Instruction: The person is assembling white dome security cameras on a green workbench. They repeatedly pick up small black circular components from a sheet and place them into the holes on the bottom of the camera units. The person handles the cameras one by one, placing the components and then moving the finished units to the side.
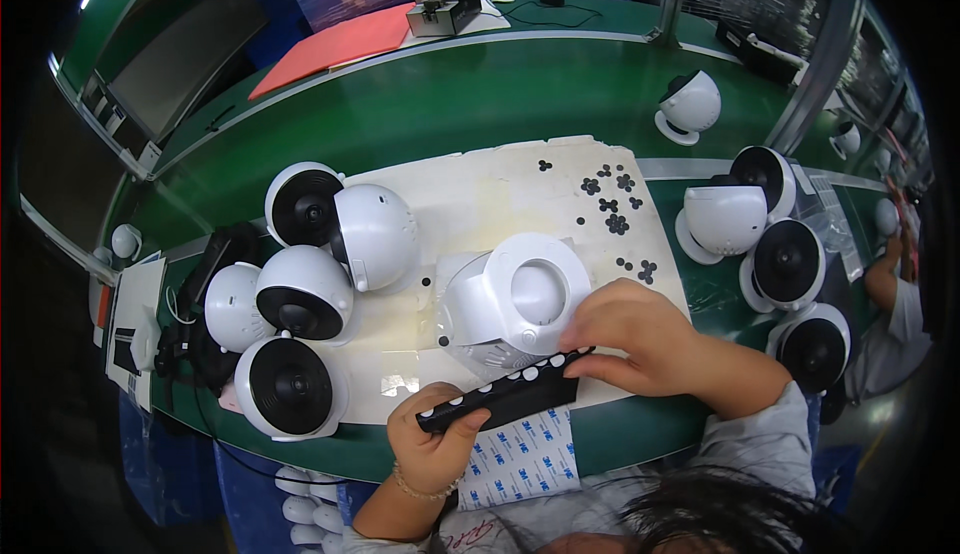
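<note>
My left hand (430, 444) is closed on the left end of a black adhesive-pad sheet (530, 394), which is bent over with a row of white round spots along its edge. At the sheet's right end my right hand (640, 339) is closed, thumb and fingers pinching its corner; whether a single pad is between them is hidden. White backing paper (520, 459) with blue print hangs below the sheet. Just beyond my hands, a white round camera (470, 304) lies tipped over, its ring-shaped base (572, 284) facing up.
Several white ball-shaped cameras (385, 234) stand left on the cardboard sheet (480, 174), and more cameras (725, 222) stand right. Small black round pads (617, 224) lie scattered on the cardboard. A lone camera (690, 104) stands far right. Another person's arm (882, 279) shows at the right edge.
</note>
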Motion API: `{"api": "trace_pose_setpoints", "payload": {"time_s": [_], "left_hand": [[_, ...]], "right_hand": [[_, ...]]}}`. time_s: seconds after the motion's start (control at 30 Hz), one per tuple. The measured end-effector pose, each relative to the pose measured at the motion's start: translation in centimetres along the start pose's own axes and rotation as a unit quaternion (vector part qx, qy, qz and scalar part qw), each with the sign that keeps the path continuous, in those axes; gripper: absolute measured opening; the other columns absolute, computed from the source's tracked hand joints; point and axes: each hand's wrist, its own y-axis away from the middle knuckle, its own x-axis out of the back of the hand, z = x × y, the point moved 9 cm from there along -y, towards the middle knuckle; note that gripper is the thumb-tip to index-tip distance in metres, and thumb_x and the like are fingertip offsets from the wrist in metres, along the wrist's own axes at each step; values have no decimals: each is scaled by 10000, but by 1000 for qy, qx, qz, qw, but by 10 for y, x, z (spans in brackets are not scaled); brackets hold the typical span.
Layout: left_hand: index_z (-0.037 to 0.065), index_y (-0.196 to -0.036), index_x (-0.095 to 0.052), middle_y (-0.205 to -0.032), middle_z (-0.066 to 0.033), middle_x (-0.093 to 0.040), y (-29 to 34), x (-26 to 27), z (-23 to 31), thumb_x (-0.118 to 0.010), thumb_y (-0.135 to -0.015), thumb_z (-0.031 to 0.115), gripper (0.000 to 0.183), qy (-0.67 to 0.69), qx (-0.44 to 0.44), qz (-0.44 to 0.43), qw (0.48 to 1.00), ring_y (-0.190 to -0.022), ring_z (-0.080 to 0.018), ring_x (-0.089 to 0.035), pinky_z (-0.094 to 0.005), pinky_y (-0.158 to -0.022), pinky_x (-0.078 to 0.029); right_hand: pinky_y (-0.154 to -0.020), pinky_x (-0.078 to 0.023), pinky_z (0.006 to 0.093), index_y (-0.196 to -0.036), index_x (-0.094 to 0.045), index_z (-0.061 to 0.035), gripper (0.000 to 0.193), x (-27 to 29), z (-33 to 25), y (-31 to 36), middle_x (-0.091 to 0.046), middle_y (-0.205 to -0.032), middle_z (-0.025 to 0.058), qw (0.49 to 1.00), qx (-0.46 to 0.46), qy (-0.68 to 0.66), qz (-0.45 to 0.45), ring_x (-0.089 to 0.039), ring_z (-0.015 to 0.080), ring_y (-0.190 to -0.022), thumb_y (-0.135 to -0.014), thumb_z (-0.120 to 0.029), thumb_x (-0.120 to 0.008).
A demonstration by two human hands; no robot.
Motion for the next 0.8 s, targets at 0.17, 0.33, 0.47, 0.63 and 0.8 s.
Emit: {"api": "trace_pose_setpoints", "payload": {"time_s": [0.17, 0.33, 0.47, 0.63, 0.8], "left_hand": [[-47, -672, -526, -628, -120, -550, 0, -1, 0, -726, -666, 57, 226, -19, -19, -18, 999, -532, -191, -520, -256, -502, -406], [-40, -671, -519, -612, -120, -542, 0, 0, 3, -728, -655, 44, 226, -46, -50, -19, 998, -513, -200, -519, -259, -487, -402], [-31, -688, -516, -605, -116, -536, 1, -1, 5, -728, -648, 29, 224, -68, -64, -21, 995, -511, -199, -521, -259, -481, -401], [-20, -736, -508, -603, -116, -535, 0, -9, 10, -721, -646, 4, 233, -102, -88, -66, 989, -510, -200, -524, -263, -477, -407], [-17, -799, -501, -614, -118, -541, 2, -9, 8, -718, -649, 0, 264, -110, -91, -71, 987, -501, -203, -521, -265, -472, -408]], "right_hand": [[-698, -426, 325, -938, -598, -81, 285, -3, -2, 5, -590, -882, 37, 999, 20, 34, 22, -547, 225, -792, -668, -67, -688], [-711, -427, 334, -843, -627, -81, 190, 3, -6, 3, -592, -902, 34, 996, 84, 27, 12, -560, 215, -843, -665, -62, -689], [-722, -425, 331, -891, -626, -90, 257, 27, -5, -2, -590, -919, 30, 991, 85, -69, 78, -564, 215, -885, -644, -72, -694], [-703, -419, 310, -997, -596, -88, 366, -7, -13, -3, -580, -894, 40, 998, 65, 8, 21, -564, 205, -850, -637, -81, -663], [-645, -421, 281, -1017, -591, -78, 318, -9, -28, 5, -572, -877, 37, 981, 173, 75, 54, -562, 176, -776, -699, -81, -580]]}}
